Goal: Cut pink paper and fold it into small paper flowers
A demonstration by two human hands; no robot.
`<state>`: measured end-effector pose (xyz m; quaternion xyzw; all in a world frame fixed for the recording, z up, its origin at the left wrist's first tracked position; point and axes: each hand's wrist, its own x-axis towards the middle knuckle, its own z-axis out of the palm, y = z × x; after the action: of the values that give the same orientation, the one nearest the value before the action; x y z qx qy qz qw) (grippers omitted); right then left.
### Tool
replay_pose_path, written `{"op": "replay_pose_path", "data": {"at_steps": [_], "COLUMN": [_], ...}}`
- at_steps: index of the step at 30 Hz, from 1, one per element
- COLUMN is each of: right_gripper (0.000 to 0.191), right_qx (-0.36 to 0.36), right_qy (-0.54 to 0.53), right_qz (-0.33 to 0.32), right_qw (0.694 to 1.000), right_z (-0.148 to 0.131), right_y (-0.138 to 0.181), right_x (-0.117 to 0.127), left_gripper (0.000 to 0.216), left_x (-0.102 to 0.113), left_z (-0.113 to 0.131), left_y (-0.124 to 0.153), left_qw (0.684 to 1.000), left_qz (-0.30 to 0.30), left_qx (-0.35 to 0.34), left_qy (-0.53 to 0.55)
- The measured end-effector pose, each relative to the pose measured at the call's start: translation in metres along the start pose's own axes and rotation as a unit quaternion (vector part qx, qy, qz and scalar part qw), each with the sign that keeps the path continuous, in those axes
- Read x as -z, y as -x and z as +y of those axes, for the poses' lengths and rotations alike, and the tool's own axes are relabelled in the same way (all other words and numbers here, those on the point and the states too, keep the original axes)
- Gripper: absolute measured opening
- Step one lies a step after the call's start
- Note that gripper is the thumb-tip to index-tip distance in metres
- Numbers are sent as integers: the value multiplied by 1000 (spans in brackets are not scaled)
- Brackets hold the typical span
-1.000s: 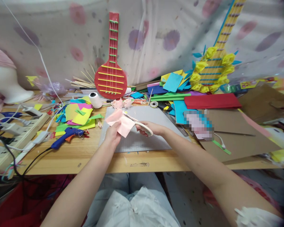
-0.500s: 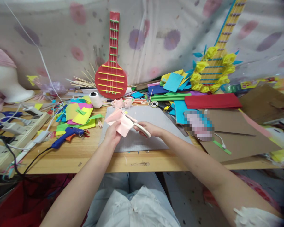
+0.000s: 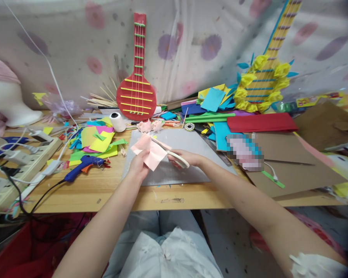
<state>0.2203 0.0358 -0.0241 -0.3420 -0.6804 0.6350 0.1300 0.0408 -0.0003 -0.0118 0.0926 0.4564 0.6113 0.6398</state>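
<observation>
My left hand (image 3: 139, 166) pinches a piece of pink paper (image 3: 154, 157) above a grey mat (image 3: 188, 170). In my right hand (image 3: 185, 157) is a pair of scissors with white handles (image 3: 180, 159). Their blades lie against the right part of the pink paper, near its upper fold. Whether the blades are fully closed is too small to tell. Just beyond the paper, pink paper flowers (image 3: 146, 126) rest at the mat's far edge.
A blue glue gun (image 3: 82, 166) lies on the left by colored paper scraps (image 3: 100, 139) and a power strip (image 3: 23, 173). Behind stand a red paper instrument (image 3: 136, 94) and a spool of white thread (image 3: 117, 122). Brown cardboard (image 3: 295, 154) covers the right side.
Both hands have shifted slightly to the right with the paper and scissors. The pink paper is turned a little, and the scissors still touch it.
</observation>
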Motion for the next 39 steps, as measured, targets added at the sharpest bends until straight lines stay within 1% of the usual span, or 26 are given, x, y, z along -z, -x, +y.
{"op": "replay_pose_path", "data": {"at_steps": [6, 10, 13, 16, 19, 22, 30, 33, 39], "right_gripper": [48, 52, 55, 59, 59, 58, 57, 55, 53], "right_qx": [9, 7, 9, 11, 19, 25, 35, 35, 23], "right_qy": [5, 31, 58, 67, 53, 24, -25, -47, -63], "right_qz": [-24, -20, -32, -36, -24, -2, 66, 80, 99], "right_qw": [1000, 999, 998, 997, 998, 999, 997, 995, 993], "right_z": [-3, -12, -20, -24, -21, -16, -13, -8, -1], "right_y": [0, 2, 5, 6, 2, -4, -8, -11, -18], "right_x": [1, 0, 0, 2, 4, 4, -7, -10, -13], "left_gripper": [27, 23, 20, 22, 27, 27, 29, 28, 26], "left_x": [0, 0, -2, -5, -8, -10, -12, -11, -10], "left_z": [2, 0, -4, -8, -10, -11, -11, -11, -11], "left_y": [4, 6, 8, 9, 8, 5, 0, -1, -5], "left_qw": [1000, 1000, 998, 997, 996, 996, 997, 997, 996], "left_qz": [1, -2, 8, 6, 14, 18, 20, 13, 20], "left_qx": [-6, -3, -23, -35, -40, -52, -54, -53, -52], "left_qy": [-13, -31, -56, -72, -73, -65, -59, -61, -66]}}
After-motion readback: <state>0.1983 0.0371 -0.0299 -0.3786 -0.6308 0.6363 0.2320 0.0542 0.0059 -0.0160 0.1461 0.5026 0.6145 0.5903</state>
